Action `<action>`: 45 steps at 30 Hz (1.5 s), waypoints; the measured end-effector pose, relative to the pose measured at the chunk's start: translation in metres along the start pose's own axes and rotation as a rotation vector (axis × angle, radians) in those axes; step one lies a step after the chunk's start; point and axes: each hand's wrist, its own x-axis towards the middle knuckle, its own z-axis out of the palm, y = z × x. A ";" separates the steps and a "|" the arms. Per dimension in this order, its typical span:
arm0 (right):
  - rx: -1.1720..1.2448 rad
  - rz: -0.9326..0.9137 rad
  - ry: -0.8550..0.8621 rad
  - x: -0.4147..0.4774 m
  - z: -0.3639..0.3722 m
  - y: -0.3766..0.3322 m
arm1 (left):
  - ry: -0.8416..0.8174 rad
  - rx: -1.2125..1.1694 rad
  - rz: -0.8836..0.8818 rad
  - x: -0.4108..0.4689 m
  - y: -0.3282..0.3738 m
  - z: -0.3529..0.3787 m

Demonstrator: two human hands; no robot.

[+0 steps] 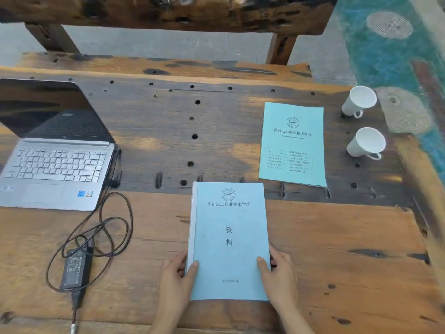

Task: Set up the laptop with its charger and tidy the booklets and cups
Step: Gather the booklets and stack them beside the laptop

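**Out of sight, off the edge**

The laptop (55,165) is cut off at the left edge. The charger cable (75,307) leaves at the bottom edge. Fingers of the left grip (177,278) and right grip (280,273) disappear under the near booklet (230,239). The fine print on the far booklet (292,143) is too small to read

Left hand (177,273), right hand (279,273) bare; forearms bare to frame edge.
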 end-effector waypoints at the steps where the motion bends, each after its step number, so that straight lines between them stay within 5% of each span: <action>1: 0.008 0.007 -0.008 -0.001 0.000 0.000 | 0.010 -0.009 0.005 -0.002 0.001 0.001; 16: -0.032 0.151 0.099 -0.021 0.007 0.003 | 0.115 -0.046 -0.106 -0.004 -0.013 0.006; 23: 0.148 0.277 0.130 -0.024 0.012 0.000 | 0.107 -0.094 -0.164 0.001 -0.023 0.006; 45: 0.184 0.110 0.099 0.061 0.078 -0.080 | 0.189 0.111 0.063 0.127 0.016 -0.044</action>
